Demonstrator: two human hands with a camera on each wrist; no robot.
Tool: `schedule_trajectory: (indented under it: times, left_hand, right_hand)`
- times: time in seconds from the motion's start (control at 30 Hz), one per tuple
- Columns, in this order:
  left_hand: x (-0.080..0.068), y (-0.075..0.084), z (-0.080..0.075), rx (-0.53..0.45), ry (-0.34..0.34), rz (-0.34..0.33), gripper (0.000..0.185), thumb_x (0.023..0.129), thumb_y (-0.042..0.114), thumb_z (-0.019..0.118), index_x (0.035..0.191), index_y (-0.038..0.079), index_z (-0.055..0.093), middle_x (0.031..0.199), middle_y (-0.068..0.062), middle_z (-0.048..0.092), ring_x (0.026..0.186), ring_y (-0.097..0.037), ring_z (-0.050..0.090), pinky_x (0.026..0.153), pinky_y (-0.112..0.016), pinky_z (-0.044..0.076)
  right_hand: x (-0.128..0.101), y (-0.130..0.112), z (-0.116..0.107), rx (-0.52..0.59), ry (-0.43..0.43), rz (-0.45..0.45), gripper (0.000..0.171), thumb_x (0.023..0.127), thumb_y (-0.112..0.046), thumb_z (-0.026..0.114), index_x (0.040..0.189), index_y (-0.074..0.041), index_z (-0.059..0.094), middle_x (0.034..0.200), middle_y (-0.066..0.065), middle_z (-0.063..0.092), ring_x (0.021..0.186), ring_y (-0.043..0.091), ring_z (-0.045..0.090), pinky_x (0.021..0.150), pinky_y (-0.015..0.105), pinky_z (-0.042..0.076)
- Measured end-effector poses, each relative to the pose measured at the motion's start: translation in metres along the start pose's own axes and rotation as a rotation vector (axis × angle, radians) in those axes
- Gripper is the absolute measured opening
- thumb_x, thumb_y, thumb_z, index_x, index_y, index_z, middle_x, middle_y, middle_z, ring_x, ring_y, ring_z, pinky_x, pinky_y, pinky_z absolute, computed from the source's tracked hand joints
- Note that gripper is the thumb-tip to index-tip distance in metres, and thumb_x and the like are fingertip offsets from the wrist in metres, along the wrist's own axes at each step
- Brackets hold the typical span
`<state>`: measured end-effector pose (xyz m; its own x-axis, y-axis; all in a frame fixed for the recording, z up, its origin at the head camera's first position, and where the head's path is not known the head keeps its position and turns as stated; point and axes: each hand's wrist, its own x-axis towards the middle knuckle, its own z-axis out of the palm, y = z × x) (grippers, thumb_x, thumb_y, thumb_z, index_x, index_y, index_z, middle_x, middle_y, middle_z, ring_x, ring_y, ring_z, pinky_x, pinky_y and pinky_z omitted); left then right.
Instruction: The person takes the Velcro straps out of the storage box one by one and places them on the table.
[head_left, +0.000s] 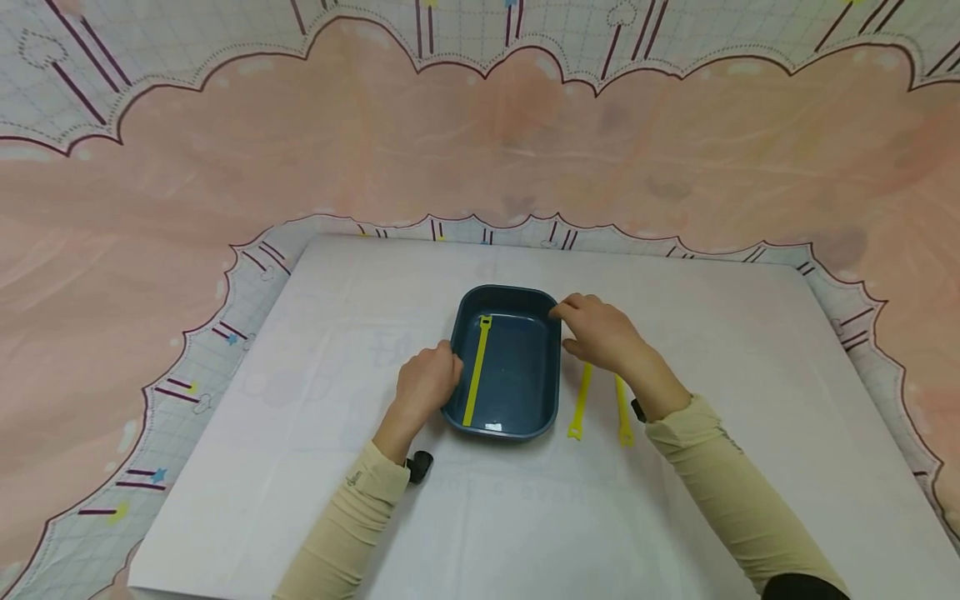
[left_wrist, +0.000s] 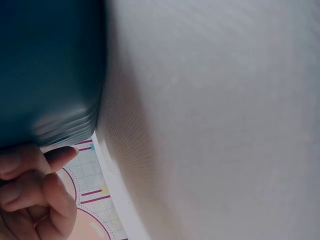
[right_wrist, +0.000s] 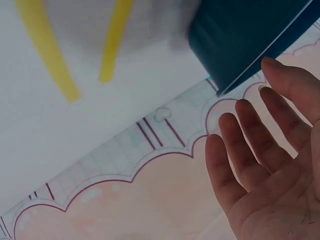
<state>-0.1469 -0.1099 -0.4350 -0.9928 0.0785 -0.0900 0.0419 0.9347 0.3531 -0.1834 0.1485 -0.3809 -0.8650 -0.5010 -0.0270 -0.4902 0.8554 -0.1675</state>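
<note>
A dark blue tray (head_left: 543, 392) sits mid-table with one yellow strap (head_left: 477, 371) lying lengthwise inside it. My left hand (head_left: 441, 373) is at the tray's left rim; the left wrist view shows its fingers (left_wrist: 37, 175) curled under the tray wall (left_wrist: 50, 75), the index tip touching it. My right hand (head_left: 581, 321) hovers at the tray's far right corner. In the right wrist view that hand (right_wrist: 260, 150) is flat with straight fingers beside the tray corner (right_wrist: 240, 35), holding nothing. Two more yellow straps (head_left: 580, 404) (head_left: 622, 410) lie on the table just right of the tray.
The white table sheet (head_left: 750, 375) spreads wide on both sides of the tray. A pink patterned cloth (head_left: 480, 150) hangs behind and round the table. Small black wrist cameras (head_left: 420, 465) sit by each cuff.
</note>
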Motion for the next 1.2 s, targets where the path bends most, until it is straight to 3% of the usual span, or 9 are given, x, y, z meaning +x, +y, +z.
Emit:
schedule_trajectory:
  times: [0.27,0.77,1.2]
  left_hand:
    - [0.000,-0.001,0.001,0.005,0.004,0.000,0.020,0.097,0.016,0.051,0.090,-0.001,0.059,0.065,-0.008,0.053,0.054,-0.021,0.051,0.049,-0.031,0.040]
    - [0.000,-0.001,0.002,0.003,0.008,-0.011,0.020,0.097,0.016,0.051,0.089,0.000,0.058,0.065,-0.008,0.053,0.054,-0.021,0.051,0.050,-0.031,0.040]
    - [0.000,-0.001,0.000,0.007,-0.012,-0.004,0.020,0.098,0.018,0.051,0.090,0.000,0.059,0.065,-0.007,0.053,0.054,-0.020,0.051,0.049,-0.031,0.039]
  right_hand:
    - [0.009,-0.011,0.000,0.006,-0.015,-0.032,0.041,0.084,-0.012,0.075,0.123,-0.007,0.064,0.125,0.015,0.059,0.111,0.032,0.055,0.090,0.045,0.048]
    - [0.022,-0.029,0.005,-0.032,-0.048,-0.206,0.045,0.084,-0.012,0.077,0.126,-0.007,0.062,0.126,0.012,0.057,0.112,0.030,0.055,0.090,0.043,0.048]
    - [0.037,-0.048,0.009,-0.067,-0.112,-0.259,0.051,0.084,-0.016,0.077,0.131,-0.012,0.059,0.132,0.009,0.055,0.117,0.028,0.053,0.094,0.042,0.047]
